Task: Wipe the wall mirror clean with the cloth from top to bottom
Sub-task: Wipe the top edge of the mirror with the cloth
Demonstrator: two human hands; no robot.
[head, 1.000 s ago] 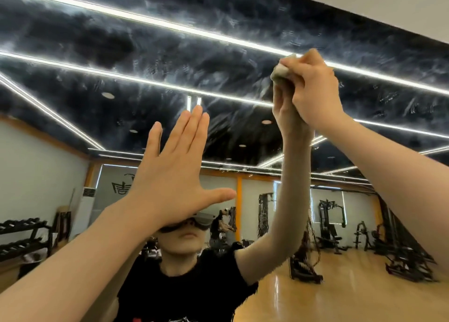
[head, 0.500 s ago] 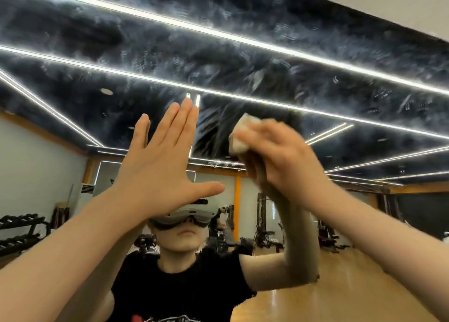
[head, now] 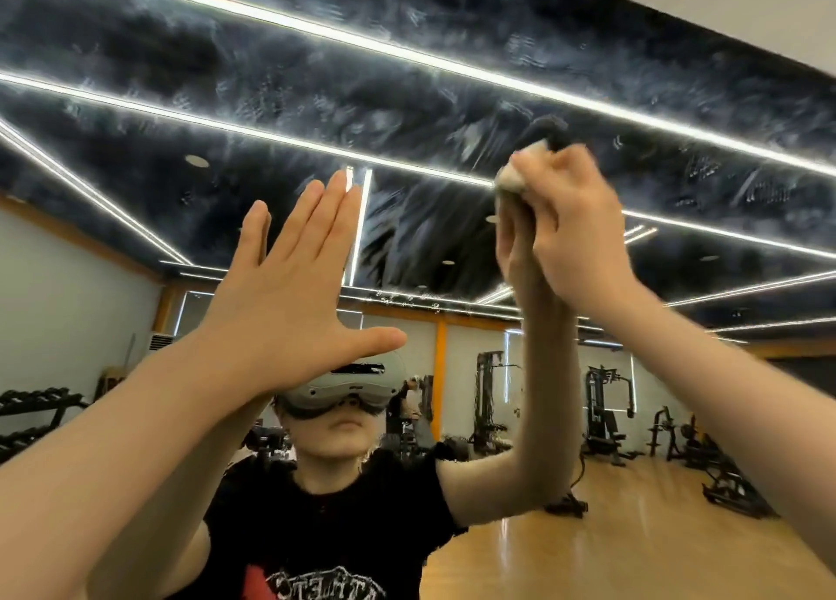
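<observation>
The wall mirror fills almost the whole view; its upper part is covered with whitish smear streaks. My right hand grips a small bunched white cloth and presses it against the glass at upper right of centre. My left hand lies flat on the mirror left of centre, fingers straight and thumb spread. Both arms and hands show again as reflections in the glass.
The mirror's top edge runs diagonally at upper right, with bare wall above it. In the reflection stand a person in a headset and black T-shirt, a gym with weight machines, a dumbbell rack and a wooden floor.
My right hand swept the cloth down and left across the glass, then moved back right and a little upward. My left hand stayed flat on the mirror.
</observation>
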